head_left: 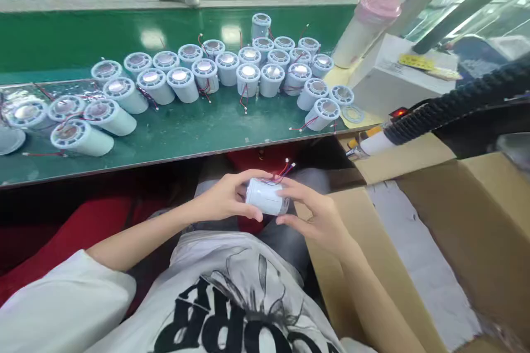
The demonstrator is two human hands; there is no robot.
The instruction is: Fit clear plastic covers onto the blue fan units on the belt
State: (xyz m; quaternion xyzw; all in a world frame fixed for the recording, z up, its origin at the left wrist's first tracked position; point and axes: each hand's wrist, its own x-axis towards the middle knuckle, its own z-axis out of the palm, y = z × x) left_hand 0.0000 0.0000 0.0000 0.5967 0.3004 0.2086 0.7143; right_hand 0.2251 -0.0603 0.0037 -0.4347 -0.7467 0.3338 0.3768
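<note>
Over my lap, a light-blue cylindrical part (pixel 265 197) with red and dark wires ending in small white plugs lies on its side between my hands. My left hand (pixel 227 197) grips its left end, thumb below and fingers along the top. At the opposite end, my right hand (pixel 308 207) closes on it with thumb and fingers, near a clear rim. Beyond them on the green bench (pixel 199 132) stand many similar cylinders (pixel 272 80), most upright, with silvery round tops and thin wires.
An open cardboard box (pixel 464 220) sits to my right, below a black ribbed hose (pixel 451 99). A white box (pixel 397 77) and a pink-lidded bottle (pixel 368 22) stand at the bench's right. A pale ring (pixel 353 115) lies near the cylinders.
</note>
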